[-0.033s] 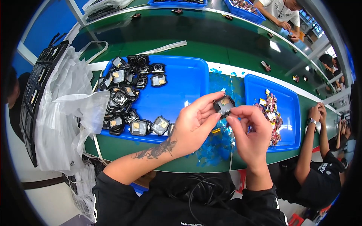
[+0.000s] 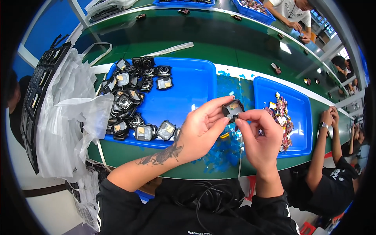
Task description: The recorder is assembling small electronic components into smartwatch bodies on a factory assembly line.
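Between the two trays, above the table, my left hand [image 2: 201, 131] is closed round the edges of a black watch case [image 2: 234, 108]. The case is tilted and shows a grey recess with a tan patch. My right hand [image 2: 261, 135] pinches at the case's lower right edge with thumb and forefinger. Whether a small part sits between those fingertips I cannot make out. On the left, a blue tray [image 2: 188, 94] holds a heap of similar black watch cases [image 2: 124, 102], some with round sensor backs showing, others with a grey inside.
A second blue tray [image 2: 301, 117] on the right holds small maroon and gold parts [image 2: 282, 117]. Bits of blue film [image 2: 219, 158] litter the green table [image 2: 176, 172]. Stacked black trays [image 2: 41, 96] with white plastic sheeting [image 2: 62, 129] stand at left. A co-worker's arms [image 2: 322, 145] are at right.
My right thumb and forefinger have shifted slightly at the watch case's lower edge. A pale bit that showed there is no longer visible.
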Tool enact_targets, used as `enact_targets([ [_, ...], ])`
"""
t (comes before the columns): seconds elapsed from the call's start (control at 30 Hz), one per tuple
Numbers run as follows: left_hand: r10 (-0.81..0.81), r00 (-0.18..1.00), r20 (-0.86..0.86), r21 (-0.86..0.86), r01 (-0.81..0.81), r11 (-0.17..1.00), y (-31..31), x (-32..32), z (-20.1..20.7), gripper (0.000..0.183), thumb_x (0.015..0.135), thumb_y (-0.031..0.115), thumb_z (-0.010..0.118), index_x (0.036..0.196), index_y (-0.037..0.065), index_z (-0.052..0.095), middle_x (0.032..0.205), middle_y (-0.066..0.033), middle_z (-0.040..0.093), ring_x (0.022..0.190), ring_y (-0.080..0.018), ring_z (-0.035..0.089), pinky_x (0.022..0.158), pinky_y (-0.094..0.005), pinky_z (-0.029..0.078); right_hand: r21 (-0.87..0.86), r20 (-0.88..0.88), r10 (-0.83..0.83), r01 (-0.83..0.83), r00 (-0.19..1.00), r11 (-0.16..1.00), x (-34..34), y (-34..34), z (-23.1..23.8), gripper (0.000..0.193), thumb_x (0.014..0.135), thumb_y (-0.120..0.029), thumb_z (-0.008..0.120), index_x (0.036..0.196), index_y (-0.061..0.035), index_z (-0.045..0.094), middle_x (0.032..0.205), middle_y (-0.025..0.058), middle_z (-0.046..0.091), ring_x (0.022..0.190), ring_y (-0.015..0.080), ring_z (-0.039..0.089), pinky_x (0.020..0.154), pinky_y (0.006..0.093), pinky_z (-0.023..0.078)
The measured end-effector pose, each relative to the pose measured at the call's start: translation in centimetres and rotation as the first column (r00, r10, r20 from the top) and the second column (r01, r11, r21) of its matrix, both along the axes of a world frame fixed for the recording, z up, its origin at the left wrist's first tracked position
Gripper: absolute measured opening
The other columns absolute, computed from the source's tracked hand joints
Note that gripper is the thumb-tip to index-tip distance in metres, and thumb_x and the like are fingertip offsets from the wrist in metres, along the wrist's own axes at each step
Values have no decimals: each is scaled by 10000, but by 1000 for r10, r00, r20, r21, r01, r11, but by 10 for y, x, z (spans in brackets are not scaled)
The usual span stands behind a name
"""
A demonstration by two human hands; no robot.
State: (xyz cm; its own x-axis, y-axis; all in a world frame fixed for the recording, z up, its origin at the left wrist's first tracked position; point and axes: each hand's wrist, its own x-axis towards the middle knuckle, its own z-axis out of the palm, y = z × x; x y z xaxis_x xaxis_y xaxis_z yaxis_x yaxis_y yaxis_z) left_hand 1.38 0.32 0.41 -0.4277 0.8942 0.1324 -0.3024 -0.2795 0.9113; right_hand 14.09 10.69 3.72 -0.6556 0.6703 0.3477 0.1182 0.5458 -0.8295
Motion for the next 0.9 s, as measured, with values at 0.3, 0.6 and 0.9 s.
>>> enact_targets([
  [0.3, -72, 994, -80, -74, 66, 995, 0, 0, 1, 440, 945, -59, 512, 1381, -61, 453, 1372, -144, 533, 1225, -191, 544, 1047, -331, 444, 85, 120, 28, -38, 992, 996, -2, 6, 4, 105, 768, 15, 742, 848, -38, 700, 654, 38, 614, 457, 81, 393, 434, 261, 311],
  [0.6, -53, 992, -117, -29, 50, 998, 0, 2, -7, 438, 962, -40, 495, 1398, -21, 462, 1248, -129, 594, 1151, -157, 582, 989, -288, 478, 122, 125, 31, -47, 992, 991, -6, 7, 5, 101, 759, 14, 745, 823, -33, 682, 696, 45, 646, 485, 97, 441, 456, 257, 342],
  [0.9, -176, 976, -127, -101, 164, 981, -3, -5, 1, 410, 979, -38, 483, 1386, -70, 447, 1299, -169, 583, 1177, -207, 584, 999, -345, 501, 215, 74, -15, -1, 997, 977, -3, 11, 8, 324, 672, 16, 809, 698, -39, 491, 663, 25, 452, 552, 137, 391, 498, 275, 321],
])
